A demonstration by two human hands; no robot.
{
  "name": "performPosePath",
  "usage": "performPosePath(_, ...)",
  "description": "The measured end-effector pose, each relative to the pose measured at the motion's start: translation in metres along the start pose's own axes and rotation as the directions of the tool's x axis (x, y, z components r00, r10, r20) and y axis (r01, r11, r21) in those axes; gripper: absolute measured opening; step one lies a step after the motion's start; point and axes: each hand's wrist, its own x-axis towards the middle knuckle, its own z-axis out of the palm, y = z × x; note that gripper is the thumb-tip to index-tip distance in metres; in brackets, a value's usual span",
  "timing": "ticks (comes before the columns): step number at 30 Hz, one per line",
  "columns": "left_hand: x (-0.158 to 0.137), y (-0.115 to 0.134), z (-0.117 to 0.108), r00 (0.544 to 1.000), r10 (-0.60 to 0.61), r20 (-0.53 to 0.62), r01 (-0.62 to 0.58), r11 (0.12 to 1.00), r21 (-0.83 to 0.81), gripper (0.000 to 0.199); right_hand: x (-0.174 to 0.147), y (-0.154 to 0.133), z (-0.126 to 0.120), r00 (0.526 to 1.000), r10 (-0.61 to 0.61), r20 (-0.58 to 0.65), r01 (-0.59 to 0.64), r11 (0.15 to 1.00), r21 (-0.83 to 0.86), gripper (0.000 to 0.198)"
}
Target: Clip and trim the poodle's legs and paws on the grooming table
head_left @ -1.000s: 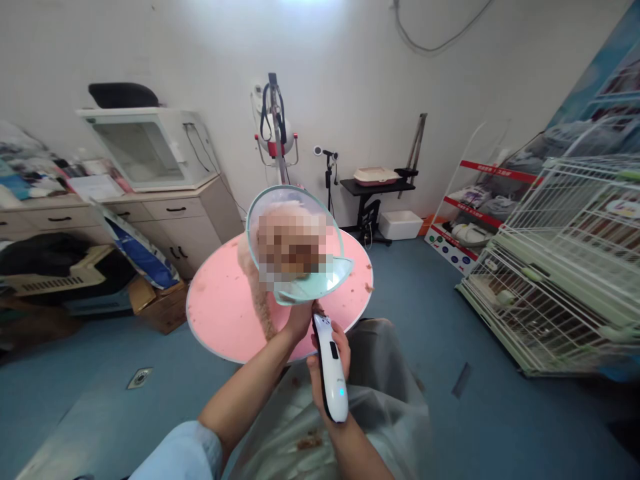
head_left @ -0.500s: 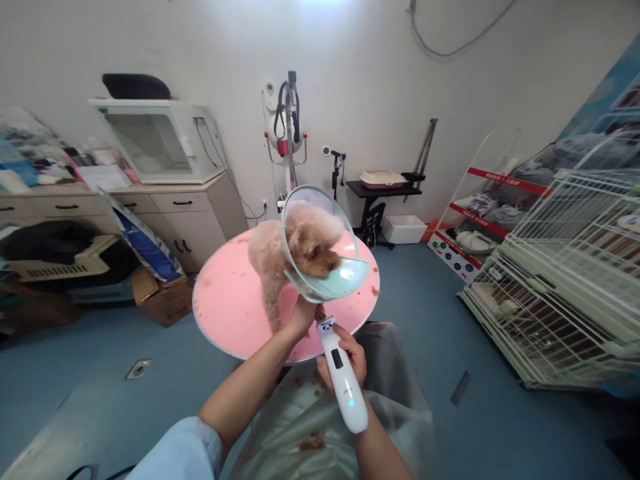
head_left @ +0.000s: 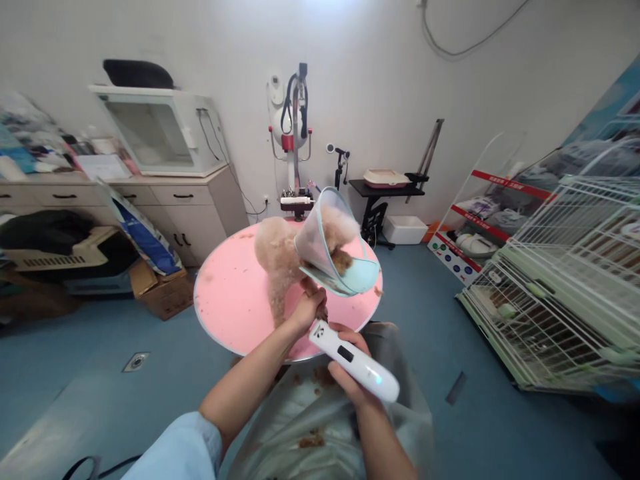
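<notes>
A curly apricot dog stands on a round pink grooming table, wearing a clear cone collar with a pale green rim. Its head is turned to the right inside the cone. My left hand is closed around one of its front paws, just below the cone. In my right hand is a white hair clipper, its blue light lit. The clipper's head lies close by the held paw; whether the blade touches fur I cannot tell.
A grooming post with a black strap rises behind the table. A white cabinet box sits on the counter at left. Wire cages stand at right. Hair clumps lie on my grey apron.
The clipper has swung so its rear end points further right and its head has shifted slightly left. The dog's head and cone have turned right, away from me.
</notes>
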Motion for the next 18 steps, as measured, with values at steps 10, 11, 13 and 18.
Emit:
performPosePath(10, 0.005, -0.008, 0.003, 1.000, -0.018, 0.006, 0.018, 0.995, -0.100, 0.036, -0.001, -0.013, 0.012, 0.995, -0.014, -0.100, 0.005, 0.996, -0.090, 0.039)
performPosePath(11, 0.004, -0.007, 0.003, 1.000, -0.029, 0.004, 0.029, 0.994, -0.103, 0.037, 0.000, -0.013, 0.010, 0.998, 0.007, -0.062, -0.012, 0.997, -0.077, 0.039)
performPosePath(13, 0.003, -0.004, 0.002, 0.999, -0.039, 0.000, 0.039, 0.995, -0.096, 0.036, 0.000, -0.013, 0.005, 0.997, 0.077, 0.011, -0.077, 0.997, -0.023, 0.040)
performPosePath(18, 0.005, -0.003, -0.001, 0.999, -0.044, -0.014, 0.044, 0.999, -0.010, 0.032, -0.007, -0.013, -0.003, 0.985, 0.084, -0.152, -0.084, 0.996, 0.004, 0.037)
